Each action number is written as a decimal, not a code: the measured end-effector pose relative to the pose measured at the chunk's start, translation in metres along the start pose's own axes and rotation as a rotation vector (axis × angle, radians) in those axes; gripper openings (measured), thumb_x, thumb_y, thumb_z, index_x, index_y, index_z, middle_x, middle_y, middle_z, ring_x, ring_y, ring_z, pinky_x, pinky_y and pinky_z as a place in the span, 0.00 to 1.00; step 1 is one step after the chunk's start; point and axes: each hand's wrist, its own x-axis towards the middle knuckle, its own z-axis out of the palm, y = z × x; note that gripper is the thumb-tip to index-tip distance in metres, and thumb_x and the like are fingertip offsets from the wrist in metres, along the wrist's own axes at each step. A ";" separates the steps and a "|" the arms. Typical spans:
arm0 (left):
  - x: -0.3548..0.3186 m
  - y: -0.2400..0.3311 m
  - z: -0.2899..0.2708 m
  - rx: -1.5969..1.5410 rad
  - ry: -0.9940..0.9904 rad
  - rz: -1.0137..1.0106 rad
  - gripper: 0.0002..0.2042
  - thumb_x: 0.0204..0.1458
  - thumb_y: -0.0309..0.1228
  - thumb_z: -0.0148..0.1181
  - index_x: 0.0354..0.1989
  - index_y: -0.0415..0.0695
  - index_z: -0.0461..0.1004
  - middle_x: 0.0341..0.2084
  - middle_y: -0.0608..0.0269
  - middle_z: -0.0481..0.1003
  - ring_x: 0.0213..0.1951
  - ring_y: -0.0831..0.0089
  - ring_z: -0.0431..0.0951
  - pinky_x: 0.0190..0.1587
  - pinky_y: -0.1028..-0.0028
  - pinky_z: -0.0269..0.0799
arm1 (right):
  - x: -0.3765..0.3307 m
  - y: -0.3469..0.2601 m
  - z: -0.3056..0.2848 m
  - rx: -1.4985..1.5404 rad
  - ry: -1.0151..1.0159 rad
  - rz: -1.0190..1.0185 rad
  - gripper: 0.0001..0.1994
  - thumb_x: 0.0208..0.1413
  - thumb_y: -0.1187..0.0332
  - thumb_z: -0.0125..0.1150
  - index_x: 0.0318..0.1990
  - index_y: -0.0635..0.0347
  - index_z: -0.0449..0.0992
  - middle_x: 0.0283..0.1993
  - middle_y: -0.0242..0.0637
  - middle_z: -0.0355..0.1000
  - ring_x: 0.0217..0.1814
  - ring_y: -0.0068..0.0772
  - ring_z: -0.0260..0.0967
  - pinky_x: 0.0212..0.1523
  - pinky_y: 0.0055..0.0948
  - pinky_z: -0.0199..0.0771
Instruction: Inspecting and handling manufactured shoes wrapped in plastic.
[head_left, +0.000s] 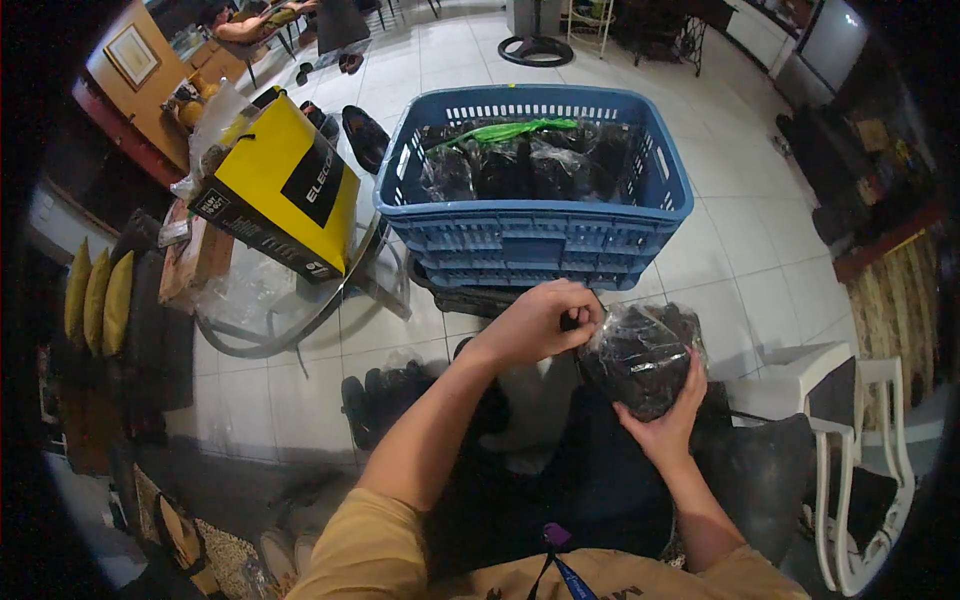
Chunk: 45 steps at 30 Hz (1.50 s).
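Observation:
A clear plastic bag with something dark inside (640, 365) is between my hands, in front of the blue crate. My right hand (672, 415) grips it from the lower right, thumb along the bottom and fingers up the side. At the bag's upper left edge, my left hand (555, 318) is closed, its fingertips pinched on the plastic. What the dark contents are cannot be made out. Beyond my hands stands the blue plastic crate (540, 208), holding several similar dark bundles in clear plastic (500, 170) and a strip of green plastic (510, 130).
A yellow and black box (285, 185) sits on a round-framed glass table (265, 350) to the left. White plastic chairs (800, 385) stand at the right. Dark wrapped items (385, 400) lie on the tiled floor. Far at upper left, a person (250, 25) reclines.

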 end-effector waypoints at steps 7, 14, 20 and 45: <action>0.000 -0.003 -0.001 -0.055 0.004 -0.098 0.05 0.52 0.19 0.59 0.36 0.40 0.72 0.31 0.62 0.73 0.35 0.67 0.74 0.43 0.69 0.70 | -0.002 0.001 0.000 0.019 0.025 -0.001 0.64 0.35 0.56 0.84 0.77 0.64 0.44 0.73 0.57 0.53 0.73 0.63 0.52 0.71 0.59 0.51; 0.000 -0.004 0.001 0.015 -0.051 0.037 0.08 0.47 0.19 0.64 0.35 0.41 0.76 0.31 0.64 0.77 0.37 0.67 0.76 0.45 0.69 0.71 | 0.000 -0.002 0.002 0.001 0.032 -0.019 0.64 0.35 0.56 0.85 0.77 0.64 0.44 0.72 0.57 0.55 0.72 0.61 0.53 0.70 0.56 0.52; 0.000 -0.008 0.003 0.073 -0.020 0.025 0.09 0.45 0.19 0.66 0.35 0.42 0.76 0.31 0.63 0.76 0.36 0.64 0.76 0.45 0.67 0.71 | 0.000 -0.002 0.003 0.013 0.032 -0.012 0.64 0.36 0.56 0.84 0.77 0.65 0.44 0.73 0.57 0.54 0.72 0.62 0.53 0.71 0.57 0.52; 0.000 -0.005 0.014 0.071 0.011 0.082 0.07 0.46 0.23 0.67 0.33 0.42 0.77 0.26 0.64 0.75 0.33 0.68 0.77 0.45 0.68 0.71 | 0.076 0.010 -0.038 0.520 -0.092 0.190 0.25 0.56 0.62 0.61 0.59 0.65 0.71 0.61 0.45 0.69 0.67 0.43 0.65 0.70 0.41 0.61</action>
